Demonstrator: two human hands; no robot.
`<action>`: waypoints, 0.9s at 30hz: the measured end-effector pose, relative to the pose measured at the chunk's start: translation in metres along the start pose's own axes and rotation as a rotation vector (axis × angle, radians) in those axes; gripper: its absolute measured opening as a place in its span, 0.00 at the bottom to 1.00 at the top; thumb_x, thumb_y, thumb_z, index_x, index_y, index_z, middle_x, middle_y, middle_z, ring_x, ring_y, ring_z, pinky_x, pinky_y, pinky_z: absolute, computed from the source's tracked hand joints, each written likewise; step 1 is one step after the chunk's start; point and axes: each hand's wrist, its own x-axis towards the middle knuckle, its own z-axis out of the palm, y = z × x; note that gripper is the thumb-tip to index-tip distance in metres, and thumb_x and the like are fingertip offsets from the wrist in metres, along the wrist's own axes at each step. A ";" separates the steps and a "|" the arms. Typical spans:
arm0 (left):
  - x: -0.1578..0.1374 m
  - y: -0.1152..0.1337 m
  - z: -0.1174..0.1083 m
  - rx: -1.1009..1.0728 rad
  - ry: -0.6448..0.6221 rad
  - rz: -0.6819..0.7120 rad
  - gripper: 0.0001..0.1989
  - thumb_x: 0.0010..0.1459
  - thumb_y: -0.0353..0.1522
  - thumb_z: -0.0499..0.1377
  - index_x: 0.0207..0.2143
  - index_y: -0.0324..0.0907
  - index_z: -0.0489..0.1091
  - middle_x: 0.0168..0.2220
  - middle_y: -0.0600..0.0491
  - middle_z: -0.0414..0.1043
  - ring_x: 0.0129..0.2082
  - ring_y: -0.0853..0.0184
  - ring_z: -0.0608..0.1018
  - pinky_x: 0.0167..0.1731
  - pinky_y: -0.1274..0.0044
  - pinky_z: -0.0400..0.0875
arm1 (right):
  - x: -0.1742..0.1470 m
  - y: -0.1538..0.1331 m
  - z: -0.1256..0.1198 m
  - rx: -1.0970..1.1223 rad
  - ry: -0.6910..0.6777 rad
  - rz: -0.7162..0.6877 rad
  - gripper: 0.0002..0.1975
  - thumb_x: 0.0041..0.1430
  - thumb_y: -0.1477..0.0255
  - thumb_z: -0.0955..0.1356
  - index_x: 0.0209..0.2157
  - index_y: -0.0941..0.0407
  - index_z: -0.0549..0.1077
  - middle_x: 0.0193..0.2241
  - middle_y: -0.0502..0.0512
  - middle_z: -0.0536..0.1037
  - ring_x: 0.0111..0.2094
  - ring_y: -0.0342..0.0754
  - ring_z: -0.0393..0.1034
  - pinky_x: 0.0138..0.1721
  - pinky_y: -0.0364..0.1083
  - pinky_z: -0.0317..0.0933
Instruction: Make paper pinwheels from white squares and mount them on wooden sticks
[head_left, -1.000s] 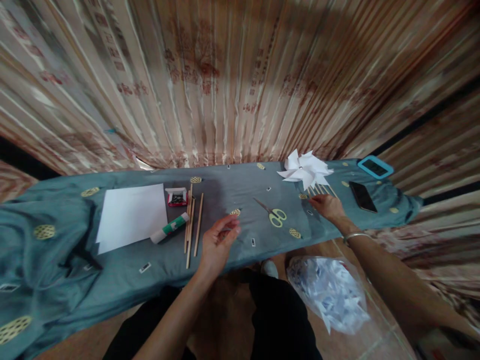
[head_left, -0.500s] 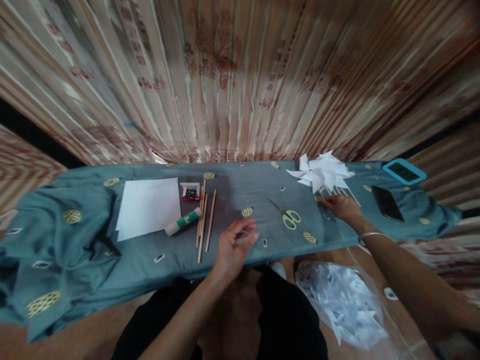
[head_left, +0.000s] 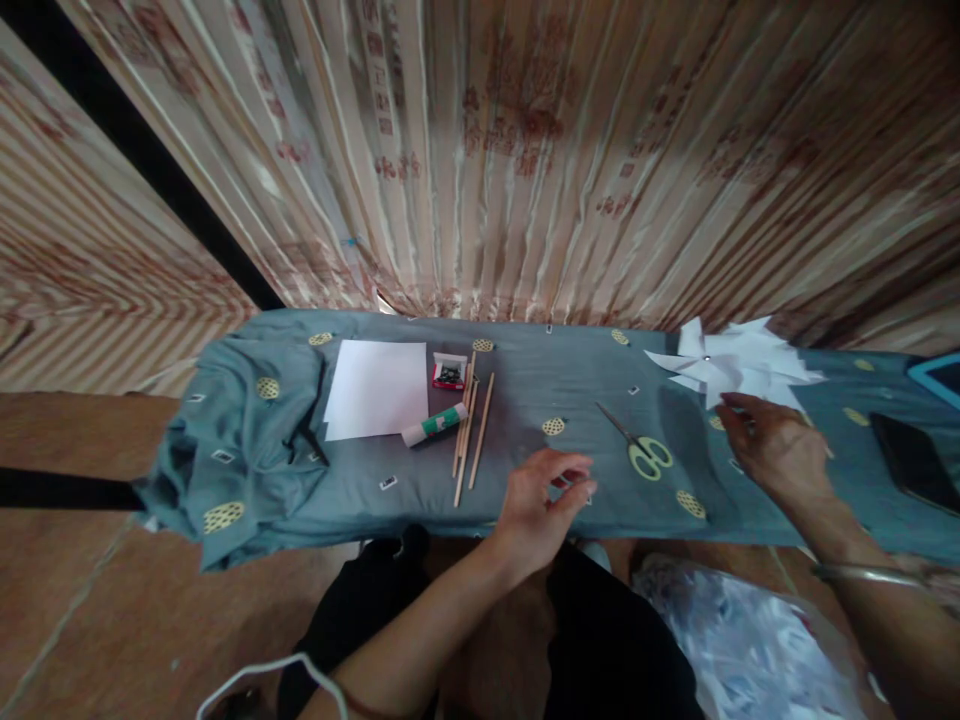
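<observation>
My left hand [head_left: 546, 505] hovers over the front edge of the cloth, fingers loosely curved, thumb apart, nothing in it. My right hand [head_left: 784, 450] is just in front of the white paper pinwheels [head_left: 739, 362], its fingers slightly bent and seemingly holding nothing. Those pinwheels lie overlapped in a pile, their sticks mostly hidden behind that hand. Between my hands lie green-handled scissors [head_left: 646, 455]. Left of my left hand are several wooden sticks [head_left: 481, 432], a glue stick [head_left: 435, 425], a small red-and-white box [head_left: 449, 372] of dark pins or tacks, and white paper sheets [head_left: 379, 390].
A grey-green cloth [head_left: 525, 385] covers the narrow table and bunches up at the left. A black phone [head_left: 911, 455] and a blue-framed tablet [head_left: 937, 378] lie at the right. A clear plastic bag [head_left: 757, 640] sits on the floor. Curtains [head_left: 525, 150] hang behind.
The view has turned left, so the table things appear further right. My right hand has risen from the pinwheel sticks. My left hand keeps its loose, empty pose.
</observation>
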 end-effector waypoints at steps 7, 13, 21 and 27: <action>-0.003 0.009 -0.022 0.535 0.058 0.462 0.22 0.62 0.37 0.56 0.57 0.40 0.63 0.53 0.41 0.69 0.57 0.55 0.68 0.54 0.61 0.64 | -0.013 -0.194 0.009 0.589 -0.152 -0.523 0.17 0.66 0.63 0.60 0.34 0.54 0.77 0.33 0.56 0.81 0.35 0.50 0.75 0.39 0.47 0.66; -0.008 0.015 -0.035 0.743 0.152 0.546 0.25 0.62 0.39 0.55 0.60 0.41 0.59 0.61 0.41 0.63 0.63 0.53 0.61 0.59 0.59 0.54 | -0.025 -0.331 0.034 0.652 -0.209 -0.890 0.11 0.63 0.66 0.66 0.39 0.57 0.77 0.39 0.58 0.81 0.43 0.51 0.73 0.49 0.49 0.64; -0.008 0.014 -0.057 0.671 0.161 0.461 0.27 0.63 0.42 0.53 0.61 0.39 0.58 0.63 0.39 0.60 0.64 0.53 0.58 0.59 0.59 0.56 | -0.037 -0.372 0.082 0.489 -0.246 -1.043 0.35 0.54 0.54 0.70 0.56 0.62 0.68 0.58 0.71 0.68 0.60 0.63 0.60 0.59 0.58 0.58; -0.010 0.013 -0.060 0.617 0.183 0.447 0.25 0.64 0.40 0.52 0.61 0.40 0.58 0.62 0.40 0.60 0.64 0.54 0.58 0.60 0.59 0.57 | -0.032 -0.371 0.085 0.515 -0.299 -1.058 0.31 0.55 0.55 0.70 0.53 0.61 0.70 0.56 0.69 0.70 0.59 0.61 0.62 0.58 0.57 0.59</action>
